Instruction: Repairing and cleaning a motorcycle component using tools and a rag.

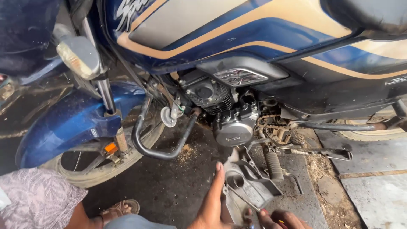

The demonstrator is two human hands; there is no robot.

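Grey engine cover, 1, gripped by 2 hands, left and right, beside 1 blue motorcycle

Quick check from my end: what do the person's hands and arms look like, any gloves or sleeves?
Both are bare: no gloves, rings or watch visible. The left hand shows no sleeve at the wrist. Only the fingers of the right hand are in frame, with grime on the fingertips and red on one nail.

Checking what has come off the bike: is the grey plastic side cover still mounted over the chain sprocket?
No: the grey plastic side cover is off, held low between the left hand and right hand, leaving the rusty chain sprocket exposed.
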